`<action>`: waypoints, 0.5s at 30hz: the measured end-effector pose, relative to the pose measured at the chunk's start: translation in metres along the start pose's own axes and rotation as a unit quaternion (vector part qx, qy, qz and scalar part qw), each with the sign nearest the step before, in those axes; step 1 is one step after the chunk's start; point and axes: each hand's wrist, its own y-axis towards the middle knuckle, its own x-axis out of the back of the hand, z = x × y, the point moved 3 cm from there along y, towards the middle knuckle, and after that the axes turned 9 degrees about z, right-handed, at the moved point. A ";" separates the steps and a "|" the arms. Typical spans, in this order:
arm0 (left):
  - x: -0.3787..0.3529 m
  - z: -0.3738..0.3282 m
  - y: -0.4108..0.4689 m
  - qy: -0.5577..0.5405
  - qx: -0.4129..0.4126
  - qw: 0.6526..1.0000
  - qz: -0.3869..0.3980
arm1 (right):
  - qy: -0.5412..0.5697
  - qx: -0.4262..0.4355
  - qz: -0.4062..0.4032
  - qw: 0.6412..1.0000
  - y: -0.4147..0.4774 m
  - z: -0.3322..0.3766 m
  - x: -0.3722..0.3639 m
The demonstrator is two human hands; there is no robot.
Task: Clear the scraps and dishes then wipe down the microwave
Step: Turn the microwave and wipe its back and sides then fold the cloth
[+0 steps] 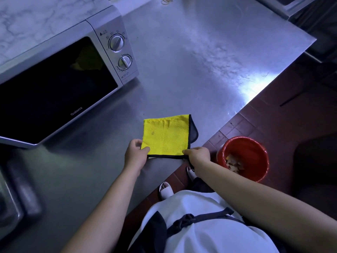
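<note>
A folded yellow cloth (166, 135) with a dark border lies flat on the steel counter (191, 66) near its front edge. My left hand (135, 156) pinches the cloth's near left corner. My right hand (197, 156) pinches its near right corner. A silver microwave (60, 79) with a dark door, shut, and two dials stands on the counter to the left, well apart from the cloth.
A red bucket (244, 157) holding scraps sits on the tiled floor to the right, below the counter edge. A sink (11, 194) lies at the lower left. Rubber bands (166, 0) rest at the counter's far end.
</note>
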 end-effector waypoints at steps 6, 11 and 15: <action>-0.005 -0.004 -0.005 0.090 -0.055 0.993 0.054 | 0.087 -0.050 0.016 0.995 0.000 0.007 -0.012; -0.017 -0.002 -0.020 0.373 -0.126 0.917 0.071 | 0.045 -0.061 0.041 0.996 -0.005 0.022 -0.010; -0.021 0.002 -0.021 0.344 -0.171 0.923 0.009 | 0.087 -0.077 0.127 0.985 -0.011 0.045 -0.013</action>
